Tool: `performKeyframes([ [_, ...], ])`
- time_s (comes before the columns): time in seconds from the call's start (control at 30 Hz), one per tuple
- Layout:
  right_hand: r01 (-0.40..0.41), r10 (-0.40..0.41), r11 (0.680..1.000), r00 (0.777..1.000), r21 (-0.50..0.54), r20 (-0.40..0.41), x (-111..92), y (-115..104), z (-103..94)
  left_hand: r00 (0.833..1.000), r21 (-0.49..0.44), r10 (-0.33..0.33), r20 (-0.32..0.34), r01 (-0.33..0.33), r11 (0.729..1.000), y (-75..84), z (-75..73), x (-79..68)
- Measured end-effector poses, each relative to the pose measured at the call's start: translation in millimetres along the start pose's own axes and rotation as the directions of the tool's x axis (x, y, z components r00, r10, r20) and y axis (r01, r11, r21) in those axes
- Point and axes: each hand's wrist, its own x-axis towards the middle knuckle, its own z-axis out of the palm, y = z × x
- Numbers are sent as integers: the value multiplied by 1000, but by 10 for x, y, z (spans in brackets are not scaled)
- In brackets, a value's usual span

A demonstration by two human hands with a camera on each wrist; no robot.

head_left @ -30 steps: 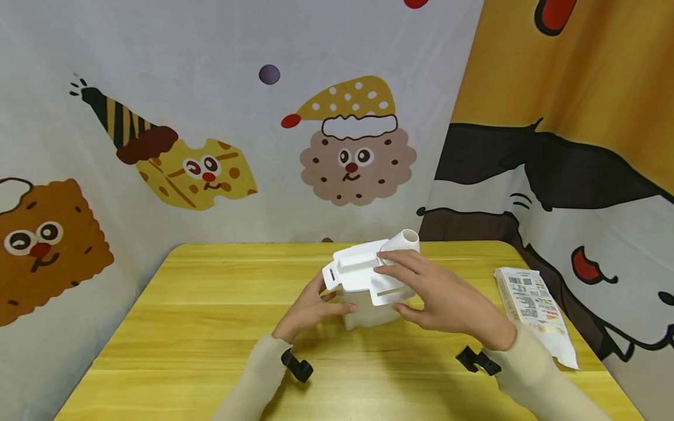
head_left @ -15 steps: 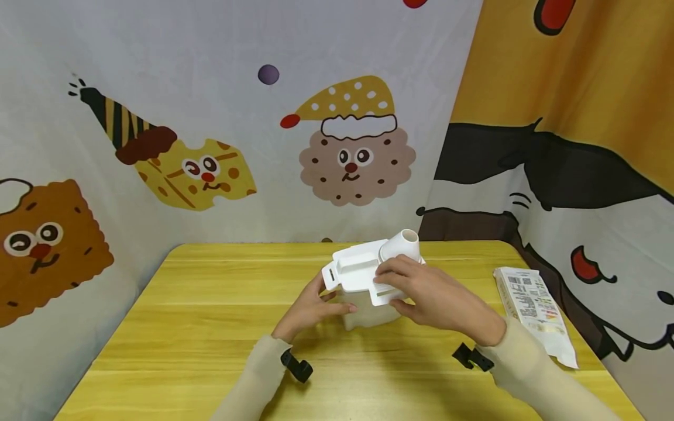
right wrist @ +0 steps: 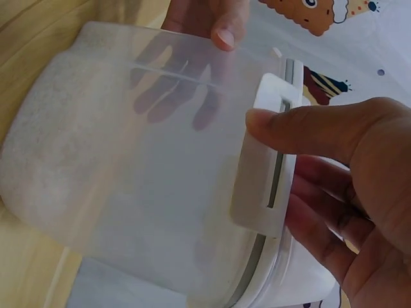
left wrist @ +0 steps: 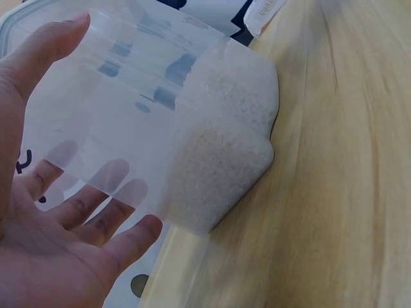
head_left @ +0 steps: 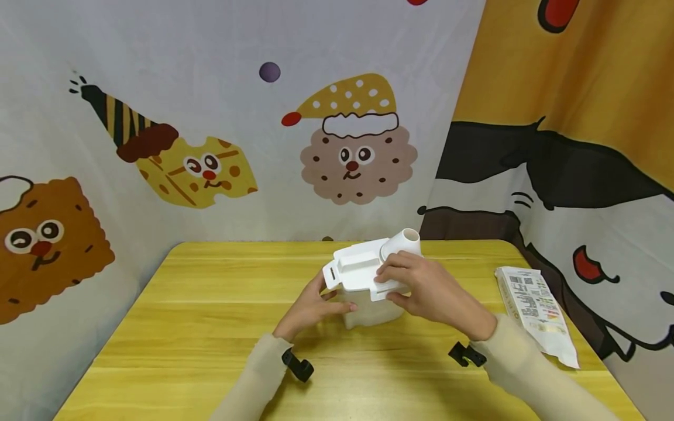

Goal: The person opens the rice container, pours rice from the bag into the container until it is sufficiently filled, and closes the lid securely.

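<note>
A translucent plastic storage container [head_left: 371,314] stands on the table, with white rice-like grains [left wrist: 218,160] in its bottom part. Its white lid [head_left: 355,269] carries a tapered spout [head_left: 404,240] and side latches. My left hand [head_left: 312,307] holds the container from the left, thumb on the near face and fingers round the far side, showing through the wall. At the front right, my right hand [head_left: 423,286] pinches the lid's edge: in the right wrist view its thumb presses on a white latch [right wrist: 257,173] while the fingers lie against the lid top.
A white printed packet [head_left: 534,310] lies at the right side of the wooden table [head_left: 210,327]. Behind the table hangs a curtain [head_left: 221,47] with cartoon food figures.
My right hand has moved slightly left and closed in on the lid's edge. The front right latch now sits lower and closer against the container. The left hand stays in place.
</note>
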Motion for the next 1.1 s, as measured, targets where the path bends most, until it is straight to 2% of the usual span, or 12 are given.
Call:
performKeyframes([
  [0.37, 57, -56, 998, 991, 4, -118, 2, 24, 108, 1000, 3, -10, -22, 10, 1000, 8, 6, 2],
  [0.9, 75, -81, 996, 977, -38, -196, -33, 39, 163, 999, 16, 28, -32, -28, 999, 32, 60, 16],
  [1.1, 75, -80, 997, 973, -32, -215, -41, 42, 195, 999, 25, 13, -42, -12, 1000, 25, 53, 6],
])
